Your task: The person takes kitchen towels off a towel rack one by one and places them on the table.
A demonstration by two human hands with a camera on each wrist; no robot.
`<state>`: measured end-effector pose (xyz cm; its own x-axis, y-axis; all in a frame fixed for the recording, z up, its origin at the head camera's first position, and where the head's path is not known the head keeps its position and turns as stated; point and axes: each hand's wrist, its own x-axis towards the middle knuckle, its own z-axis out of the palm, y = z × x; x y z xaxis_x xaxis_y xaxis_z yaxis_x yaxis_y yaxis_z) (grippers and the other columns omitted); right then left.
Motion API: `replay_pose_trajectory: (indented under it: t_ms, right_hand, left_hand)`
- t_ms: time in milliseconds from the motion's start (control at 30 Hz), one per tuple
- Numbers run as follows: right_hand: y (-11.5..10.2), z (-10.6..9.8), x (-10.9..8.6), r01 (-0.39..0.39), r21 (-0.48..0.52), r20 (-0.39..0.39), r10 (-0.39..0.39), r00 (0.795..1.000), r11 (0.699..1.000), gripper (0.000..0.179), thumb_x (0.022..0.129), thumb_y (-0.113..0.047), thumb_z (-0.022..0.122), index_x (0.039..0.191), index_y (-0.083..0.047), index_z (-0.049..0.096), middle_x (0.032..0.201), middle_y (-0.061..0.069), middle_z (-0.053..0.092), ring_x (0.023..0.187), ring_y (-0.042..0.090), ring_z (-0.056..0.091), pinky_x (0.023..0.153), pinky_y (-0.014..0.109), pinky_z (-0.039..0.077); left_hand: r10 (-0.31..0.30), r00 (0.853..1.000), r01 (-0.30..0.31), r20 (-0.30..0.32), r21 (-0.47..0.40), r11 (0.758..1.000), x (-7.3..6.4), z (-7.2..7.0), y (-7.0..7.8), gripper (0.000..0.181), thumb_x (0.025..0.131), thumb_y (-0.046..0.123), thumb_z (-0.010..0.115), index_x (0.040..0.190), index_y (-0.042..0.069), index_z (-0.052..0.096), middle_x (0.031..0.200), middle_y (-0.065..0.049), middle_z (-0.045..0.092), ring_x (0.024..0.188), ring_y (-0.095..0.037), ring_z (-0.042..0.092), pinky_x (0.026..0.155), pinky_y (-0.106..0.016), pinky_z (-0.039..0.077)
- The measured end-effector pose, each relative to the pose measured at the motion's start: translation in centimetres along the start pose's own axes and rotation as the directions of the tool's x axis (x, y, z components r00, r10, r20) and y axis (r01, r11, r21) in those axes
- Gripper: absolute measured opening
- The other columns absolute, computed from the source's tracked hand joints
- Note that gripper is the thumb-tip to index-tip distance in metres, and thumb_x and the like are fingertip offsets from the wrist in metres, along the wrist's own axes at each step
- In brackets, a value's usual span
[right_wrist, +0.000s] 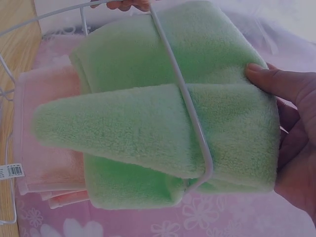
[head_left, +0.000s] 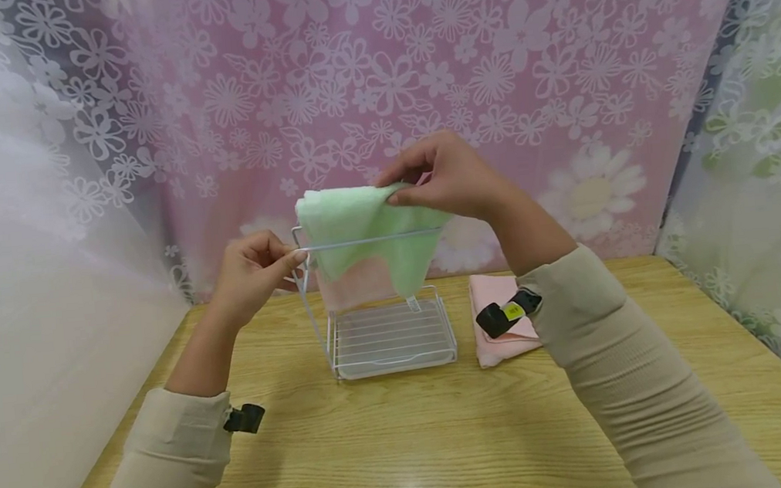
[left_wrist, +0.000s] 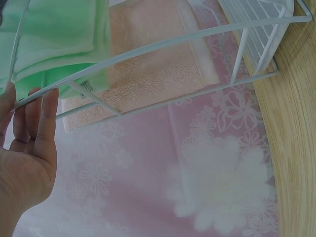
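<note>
A green towel (head_left: 360, 219) hangs folded behind the front top bar of a white wire rack (head_left: 376, 239), its lower end drooping below that bar. My right hand (head_left: 450, 177) pinches the towel's upper right edge between thumb and fingers; the right wrist view shows the thumb on the green cloth (right_wrist: 133, 118). At the rack's upper left corner, my left hand (head_left: 254, 275) grips the wire frame, with fingers (left_wrist: 47, 116) curled at the bar in the left wrist view. Behind the green towel hangs a peach-pink towel (head_left: 359, 284), partly hidden.
The rack's base holds a clear tray (head_left: 400, 355) under wire slats, standing on the wooden table (head_left: 393, 437). A folded pink towel (head_left: 488, 290) lies right of the rack, partly behind the right wrist's black strap. Floral curtains (head_left: 416, 56) enclose the back and sides.
</note>
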<state>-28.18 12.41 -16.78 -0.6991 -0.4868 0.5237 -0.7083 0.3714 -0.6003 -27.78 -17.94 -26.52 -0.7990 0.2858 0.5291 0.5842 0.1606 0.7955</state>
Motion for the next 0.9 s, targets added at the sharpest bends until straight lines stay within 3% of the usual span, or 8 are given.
replay_pose_trajectory:
  t_ms: [900]
  right_hand:
    - [-1.6, -0.6, -1.3, 0.109, 0.012, -0.035, -0.109, 0.993, 0.994, 0.018, 0.079, 0.002, 0.079, 0.097, -0.001, 0.077, 0.093, 0.009, 0.074, 0.079, 0.016, 0.067, 0.068, 0.026, 0.058]
  left_hand:
    - [-0.005, 1.0, 0.005, -0.008, 0.019, 1.0, 0.1, 0.3, 0.3, 0.018, 0.092, 0.0, 0.066, 0.08, -0.009, 0.058, 0.074, -0.002, 0.066, 0.064, -0.024, 0.066, 0.06, -0.042, 0.061]
